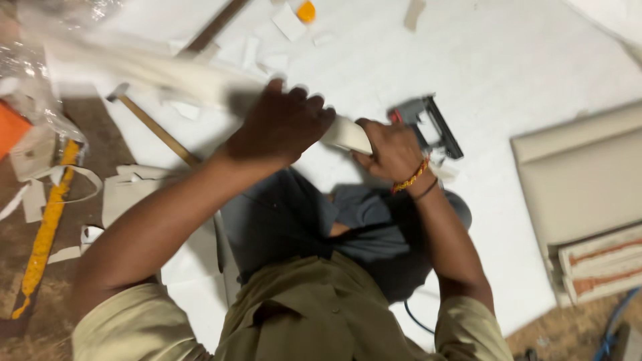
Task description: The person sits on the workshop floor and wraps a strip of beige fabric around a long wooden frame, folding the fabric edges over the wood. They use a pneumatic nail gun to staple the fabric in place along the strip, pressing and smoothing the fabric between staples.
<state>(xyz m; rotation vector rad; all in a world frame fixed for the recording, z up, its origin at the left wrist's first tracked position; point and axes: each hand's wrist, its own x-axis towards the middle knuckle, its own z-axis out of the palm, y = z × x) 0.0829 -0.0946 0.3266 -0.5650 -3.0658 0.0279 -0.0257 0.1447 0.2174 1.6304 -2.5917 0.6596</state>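
- The left hand (281, 124) is curled over the top of a long cream-coloured upholstered strip (167, 70), fingers wrapped down its far side, gripping it near the middle.
- The right hand (391, 150) clamps the near end of the same strip, thumb on the end face and fingers folded beneath; beaded and thread bands circle its wrist.
- The strip is lifted off the white sheet (508, 67) and slants away from the right hand toward the upper left; its far part is blurred, so its end cannot be made out.
- A grey and black staple gun (428, 124) lies on the white sheet just beyond the right hand, on the strip's right.
- A hammer with a wooden handle (150, 124) lies under the strip, on the left hand's left side.
- Cream offcuts (287, 23) and a small orange piece (305, 11) are scattered on the sheet past the strip.
- A padded cream panel (582, 180) rests well to the right of the staple gun, at the sheet's edge.
- A yellow strap (47, 227) lies on the brown floor well left of the hammer, near crumpled clear plastic (33, 60).
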